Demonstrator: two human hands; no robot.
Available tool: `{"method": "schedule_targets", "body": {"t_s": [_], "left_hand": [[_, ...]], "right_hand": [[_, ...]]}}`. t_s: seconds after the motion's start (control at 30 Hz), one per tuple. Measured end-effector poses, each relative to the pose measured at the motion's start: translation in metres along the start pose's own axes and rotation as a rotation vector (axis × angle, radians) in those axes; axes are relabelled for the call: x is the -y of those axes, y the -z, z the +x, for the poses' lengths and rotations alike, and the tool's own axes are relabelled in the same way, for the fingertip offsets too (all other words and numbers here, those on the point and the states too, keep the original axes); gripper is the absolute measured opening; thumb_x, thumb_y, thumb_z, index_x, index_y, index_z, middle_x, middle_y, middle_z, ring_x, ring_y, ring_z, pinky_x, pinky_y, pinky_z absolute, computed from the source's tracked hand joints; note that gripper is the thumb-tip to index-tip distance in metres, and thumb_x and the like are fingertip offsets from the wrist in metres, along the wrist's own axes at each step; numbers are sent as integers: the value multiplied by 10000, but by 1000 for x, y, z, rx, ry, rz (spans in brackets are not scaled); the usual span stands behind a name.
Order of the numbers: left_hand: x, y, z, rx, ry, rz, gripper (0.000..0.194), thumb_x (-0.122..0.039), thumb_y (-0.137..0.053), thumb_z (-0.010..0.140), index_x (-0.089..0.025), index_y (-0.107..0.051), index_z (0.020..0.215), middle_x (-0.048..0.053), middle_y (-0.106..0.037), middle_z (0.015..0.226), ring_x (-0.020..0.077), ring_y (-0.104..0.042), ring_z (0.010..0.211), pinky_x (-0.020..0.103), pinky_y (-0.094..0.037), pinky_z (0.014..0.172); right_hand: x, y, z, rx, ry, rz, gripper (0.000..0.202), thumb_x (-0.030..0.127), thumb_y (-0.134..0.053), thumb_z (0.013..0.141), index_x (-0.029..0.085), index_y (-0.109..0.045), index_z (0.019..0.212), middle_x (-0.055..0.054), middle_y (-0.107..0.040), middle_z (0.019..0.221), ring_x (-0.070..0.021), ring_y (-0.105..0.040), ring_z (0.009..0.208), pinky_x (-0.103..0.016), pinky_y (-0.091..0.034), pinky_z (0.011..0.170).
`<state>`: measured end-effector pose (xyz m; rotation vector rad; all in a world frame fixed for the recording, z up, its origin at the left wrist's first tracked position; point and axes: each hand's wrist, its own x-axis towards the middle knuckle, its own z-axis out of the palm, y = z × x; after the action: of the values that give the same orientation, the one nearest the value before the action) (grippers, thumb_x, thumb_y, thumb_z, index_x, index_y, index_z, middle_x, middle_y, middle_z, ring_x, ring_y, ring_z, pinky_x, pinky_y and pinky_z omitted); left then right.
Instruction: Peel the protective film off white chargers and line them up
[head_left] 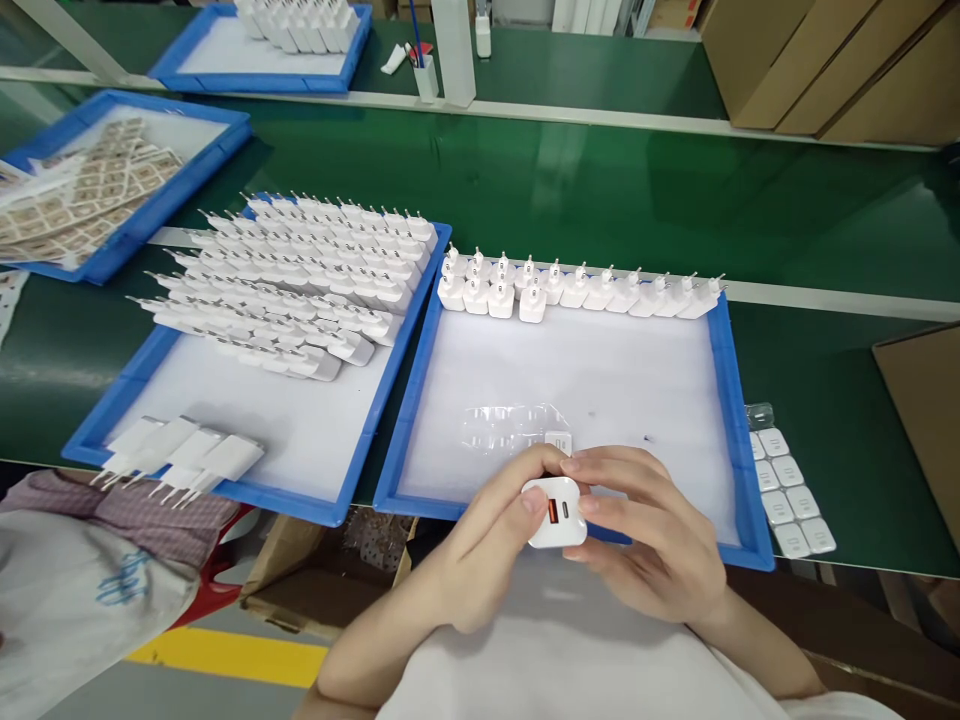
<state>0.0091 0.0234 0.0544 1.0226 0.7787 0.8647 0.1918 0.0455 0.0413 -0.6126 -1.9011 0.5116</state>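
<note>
**Both hands hold one white charger at the near edge of the tray**

A green table (600, 190) runs across the whole view, with cardboard boxes (825, 60) stacked at its far right. On it lie two blue-rimmed trays side by side. The left tray (225, 480) carries a dense block of white chargers lying in rows (300, 280), plus a small loose group (180, 455) near its front corner. The right tray (731, 400) has a single line of chargers standing along its far edge (577, 285), prongs up; its white floor is mostly bare apart from a strip of clear film (510, 425) near the front. Farther left sits another blue tray of tan printed sheets (82, 190), and a fourth tray (262, 75) lies beyond.

Just right of the right tray, a sheet of small labels (787, 490) lies on the table.

At the front rim of the right tray, the left hand (487, 545) and right hand (652, 540) are both curled closed around one white charger (555, 512), port face towards the camera, thumbs on its face.
</note>
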Motion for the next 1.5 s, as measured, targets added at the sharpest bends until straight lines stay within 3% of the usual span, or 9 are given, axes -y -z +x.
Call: {"method": "schedule_targets", "body": {"t_s": [0.17,0.37,0.6,0.7,0.93,1.1,1.27,1.37,1.5], "left_hand": [[2,-3,4,2,-51,-36,426,-596,-489,983,-186,-572,1062,28,-499,883,154,-446,753,273,-387,671],[2,-7,4,-37,-89,12,206,-400,-546,1008,-198,-546,1047,13,-484,882,136,-426,748,253,-385,675],[2,3,0,46,-5,-68,367,-509,-560,957,-206,-556,1164,40,-512,944,178,-470,810,293,-387,710],[2,2,-1,7,-3,-108,378,-533,-534,966,-201,-566,1141,39,-509,941,178,-466,808,301,-385,723],[6,-4,0,-49,21,-106,355,-493,-380,1052,-202,-580,1088,42,-520,914,183,-471,841,304,-392,723],[4,-6,7,-33,27,-242,432,-604,-463,990,-186,-570,1015,25,-508,850,159,-434,750,290,-365,684],[0,-5,7,-46,19,10,281,-467,-577,983,-197,-533,1050,1,-469,877,148,-432,777,269,-392,726],[-1,-1,4,-30,-38,141,298,-479,-532,1000,-194,-535,1085,26,-491,950,173,-464,853,292,-415,781],[2,3,1,16,-42,83,389,-516,-364,1048,-191,-571,1100,42,-507,970,185,-482,867,314,-423,806]], "right_hand": [[1,-2,-1,-28,-37,17,233,168,-642,959,163,-620,1191,-121,-732,1028,-213,-727,992,-345,-621,798],[1,-4,0,-13,-63,29,345,120,-659,937,204,-596,1266,-95,-746,1008,-213,-732,999,-344,-626,784],[-3,-1,-1,71,-14,-5,368,163,-540,1001,169,-576,1367,-122,-719,1073,-229,-699,1050,-366,-613,814],[-2,-3,-1,66,-9,-41,357,173,-518,1012,192,-565,1365,-122,-705,1096,-226,-693,1043,-366,-609,795],[-3,-5,-6,34,-49,-78,277,97,-596,940,317,-648,1100,-43,-660,1057,-188,-660,954,-348,-573,771],[-3,-5,-7,31,-129,27,308,167,-586,959,277,-578,1247,-74,-691,1081,-210,-667,896,-371,-571,733],[-4,-2,-6,123,-115,-13,371,193,-540,1000,216,-558,1370,-122,-668,1134,-228,-659,954,-366,-586,733],[-5,0,-7,186,-105,-29,414,209,-511,1019,210,-510,1432,-125,-652,1143,-238,-647,1008,-381,-591,780],[-4,1,-7,208,-43,-92,415,219,-506,1029,173,-502,1441,-137,-631,1146,-236,-634,1038,-371,-583,806]]}}
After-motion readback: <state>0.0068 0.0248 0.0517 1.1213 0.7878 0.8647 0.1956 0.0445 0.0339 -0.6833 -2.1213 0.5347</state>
